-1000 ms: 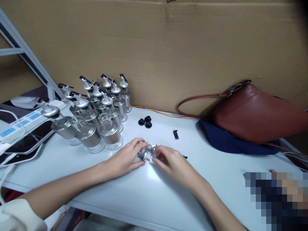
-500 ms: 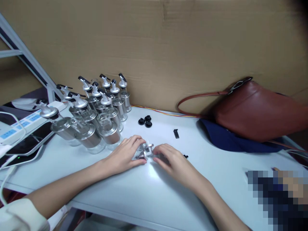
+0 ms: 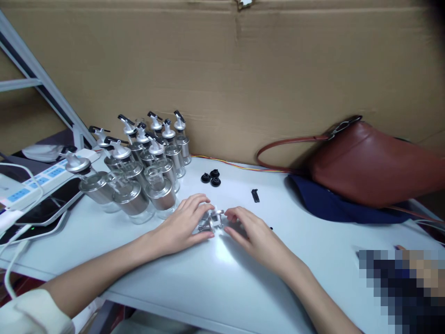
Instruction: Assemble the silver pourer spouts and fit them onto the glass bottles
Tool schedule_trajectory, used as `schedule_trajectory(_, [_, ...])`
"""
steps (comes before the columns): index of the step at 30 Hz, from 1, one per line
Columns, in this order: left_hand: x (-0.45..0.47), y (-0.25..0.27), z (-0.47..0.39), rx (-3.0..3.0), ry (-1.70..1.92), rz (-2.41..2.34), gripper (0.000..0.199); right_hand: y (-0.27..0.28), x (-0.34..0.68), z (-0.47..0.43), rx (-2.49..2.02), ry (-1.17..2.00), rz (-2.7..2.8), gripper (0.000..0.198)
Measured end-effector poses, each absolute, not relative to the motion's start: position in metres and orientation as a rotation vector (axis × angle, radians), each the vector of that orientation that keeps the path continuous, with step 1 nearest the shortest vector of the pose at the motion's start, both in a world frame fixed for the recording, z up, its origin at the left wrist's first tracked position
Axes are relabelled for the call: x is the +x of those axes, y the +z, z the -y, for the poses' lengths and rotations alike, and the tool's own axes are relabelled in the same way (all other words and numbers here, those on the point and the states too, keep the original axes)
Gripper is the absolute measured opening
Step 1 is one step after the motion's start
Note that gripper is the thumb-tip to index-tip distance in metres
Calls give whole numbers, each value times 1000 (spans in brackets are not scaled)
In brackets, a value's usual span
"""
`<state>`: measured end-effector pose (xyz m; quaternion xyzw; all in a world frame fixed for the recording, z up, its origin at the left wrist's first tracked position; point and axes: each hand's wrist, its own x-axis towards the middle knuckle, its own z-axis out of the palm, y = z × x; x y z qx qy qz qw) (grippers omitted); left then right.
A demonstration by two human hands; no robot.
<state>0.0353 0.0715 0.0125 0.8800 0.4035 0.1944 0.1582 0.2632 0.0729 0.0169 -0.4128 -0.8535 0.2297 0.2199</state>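
Silver pourer spout parts [image 3: 216, 220] lie in a small cluster on the white table between my hands; how many there are I cannot make out. My left hand [image 3: 183, 227] curves around the cluster's left side, thumb and fingers apart. On the other side my right hand [image 3: 253, 231] has its thumb and fingertips parted, close to the parts with nothing visible between them. Three black stoppers [image 3: 215, 181] sit farther back. A black lever piece [image 3: 255, 195] rests behind my right hand, which mostly hides another small black piece [image 3: 271, 228].
Several glass and steel oil bottles [image 3: 130, 199] crowd the left, most topped with silver spouts. Left of them are a power strip [image 3: 48, 178] and a tablet-like device [image 3: 52, 204]. A brown bag [image 3: 371, 162] rests on dark blue cloth [image 3: 313, 199] at right. Cardboard [image 3: 222, 83] stands behind.
My right hand's fingers have opened and drawn slightly away from the silver parts. My left hand stays around them. The whole view has shifted a little.
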Motion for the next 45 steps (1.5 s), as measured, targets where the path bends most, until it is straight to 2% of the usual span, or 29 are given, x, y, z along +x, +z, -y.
schedule_trajectory(3, [32,28,-68,2606,617,-1090,42,18,263,-74,-1143,606,2344,11])
schedule_trajectory(6, [18,53,-60,2715,856,-1060,36,20,265,-75,-1114,571,2313,9])
schedule_trajectory(8, [1,69,-52,2718,1191,-1233,39,21,267,-74,-1080,524,2283,9])
schedule_trajectory(11, [-31,85,-40,2346,2063,-1598,47,24,265,-72,-1006,451,2238,11])
schedule_trajectory(12, [-43,86,-37,2093,2107,-1792,46,25,263,-71,-972,435,2237,12])
schedule_trajectory(14, [-67,82,-34,1738,2065,-1974,46,28,254,-68,-896,396,2277,16])
schedule_trajectory(19, [-117,53,-49,1431,1883,-1802,52,33,216,-64,-795,304,2438,40])
schedule_trajectory(26, [-128,41,-41,1380,1681,-2010,47,45,159,-75,-949,703,2426,87])
schedule_trajectory(28, [-126,43,-26,1434,1611,-2046,38,45,148,-79,-998,824,2386,96])
schedule_trajectory(30, [-123,43,-10,1533,1537,-1944,29,44,140,-83,-1026,895,2334,92])
schedule_trajectory(32, [-116,42,4,1624,1456,-1799,28,42,136,-86,-1026,917,2274,80])
schedule_trajectory(35, [-100,40,14,1724,1304,-1719,53,42,133,-89,-1016,918,2204,67])
schedule_trajectory(36, [-93,40,14,1759,1255,-1721,53,43,133,-90,-1019,914,2191,64])
schedule_trajectory(39, [-73,40,7,1858,1165,-1769,40,44,134,-90,-1009,910,2168,55])
schedule_trajectory(42, [-59,41,-5,1897,1171,-1850,43,45,136,-90,-971,946,2154,44])
schedule_trajectory(45, [-52,41,-11,1916,1267,-1884,42,45,135,-88,-929,978,2167,43])
